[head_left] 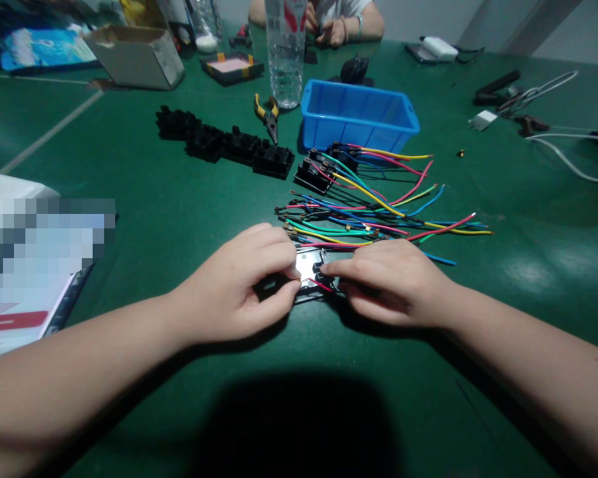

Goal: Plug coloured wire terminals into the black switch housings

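A small black module with a silvery plate (307, 264) lies on the green table between my two hands. My left hand (246, 282) is closed in a pinch at its left side, thumb and forefinger on the brass-coloured end of a short red wire (321, 285). My right hand (396, 282) steadies the module from the right, its forefinger on the small black raised parts (319, 271) and its thumb by the edge. Some of its fingers are hidden. Just beyond lies a loose bundle of coloured wires (363, 222) with metal terminals.
Wired black modules (313, 174) sit before a blue bin (359, 126). Left of them is a row of black modules (239, 146), with pliers (268, 119) and a water bottle (285, 73) behind. A pixelated device (34, 279) lies left; a cardboard box (154, 63) and another person's hand (332, 33) are farther back.
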Demonstrator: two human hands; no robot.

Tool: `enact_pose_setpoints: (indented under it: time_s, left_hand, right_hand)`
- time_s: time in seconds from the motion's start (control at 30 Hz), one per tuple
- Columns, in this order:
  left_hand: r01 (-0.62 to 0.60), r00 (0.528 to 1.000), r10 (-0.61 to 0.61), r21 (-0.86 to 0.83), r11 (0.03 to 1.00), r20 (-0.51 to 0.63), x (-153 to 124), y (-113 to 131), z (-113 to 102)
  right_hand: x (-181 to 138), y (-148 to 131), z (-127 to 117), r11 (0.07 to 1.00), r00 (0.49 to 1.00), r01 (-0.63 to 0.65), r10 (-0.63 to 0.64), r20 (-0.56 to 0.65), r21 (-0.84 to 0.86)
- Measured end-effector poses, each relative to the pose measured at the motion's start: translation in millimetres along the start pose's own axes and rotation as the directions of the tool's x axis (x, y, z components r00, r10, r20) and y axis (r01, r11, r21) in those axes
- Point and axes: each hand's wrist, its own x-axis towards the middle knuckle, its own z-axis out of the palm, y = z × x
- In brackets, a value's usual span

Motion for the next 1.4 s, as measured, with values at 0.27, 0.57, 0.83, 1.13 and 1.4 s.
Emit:
enact_pose_setpoints:
  time_s: [0.27,0.57,0.83,1.13,1.4]
  left_hand:
    - [0.004,0.999,-0.003,-0.033,0.999,0.043,0.9,-0.1,-0.3]
    - [0.043,0.998,-0.040,-0.046,0.998,0.057,1.8,7.3,5.9]
    - [0.058,0.996,-0.054,-0.070,0.996,0.065,1.7,8.3,9.2]
    - [0.018,0.994,-0.008,-0.093,0.995,0.107,0.7,6.4,7.9]
    - [0.014,0.995,-0.006,-0.093,0.996,0.096,0.2,3.8,7.6]
  right_hand:
    - [2.2,-2.5,-0.2,1.000,1.000,-0.006,0.006,0.015,-0.019]
    - [8.0,-12.3,0.0,0.994,0.999,-0.046,0.043,-0.030,-0.102]
    - [8.3,-16.4,0.3,0.988,0.995,-0.063,0.051,-0.084,-0.142]
    - [8.7,-16.3,0.6,0.996,0.997,-0.044,0.039,-0.070,-0.077]
    - [9.0,-18.0,2.6,0.997,0.997,-0.062,0.060,-0.051,-0.035]
